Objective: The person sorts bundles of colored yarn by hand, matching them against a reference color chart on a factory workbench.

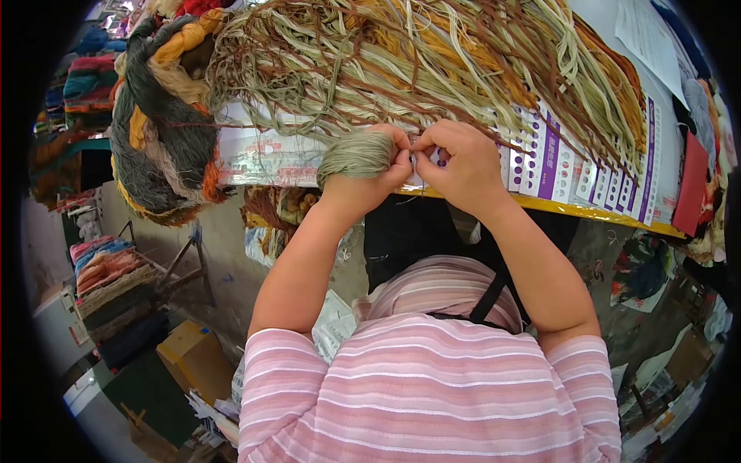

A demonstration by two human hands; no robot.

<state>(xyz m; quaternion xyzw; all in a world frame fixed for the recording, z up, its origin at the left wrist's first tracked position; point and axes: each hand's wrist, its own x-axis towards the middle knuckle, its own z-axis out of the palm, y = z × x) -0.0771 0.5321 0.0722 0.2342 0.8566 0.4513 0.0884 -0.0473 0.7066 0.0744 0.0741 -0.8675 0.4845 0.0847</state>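
Observation:
A looped bundle of pale green thread (355, 157) lies over the back of my left hand (378, 174), its loops hanging on the left side. The fingertips of my left hand are pinched together close to my right hand (461, 163), whose thumb and forefinger are also pinched. What sits between the fingertips is too small to tell. Both hands are at the table's front edge. Just beyond them, long green, cream, brown and orange strands (432, 62) spread across the table, partly over white cards with purple print (550, 154).
Dark grey, orange and cream skeins (166, 116) hang over the table's left end. A red card (689, 185) is at the right end. Stacked coloured yarn (112, 274) and a cardboard box (193, 359) stand at lower left. Yellow edging (594, 210) runs along the table front.

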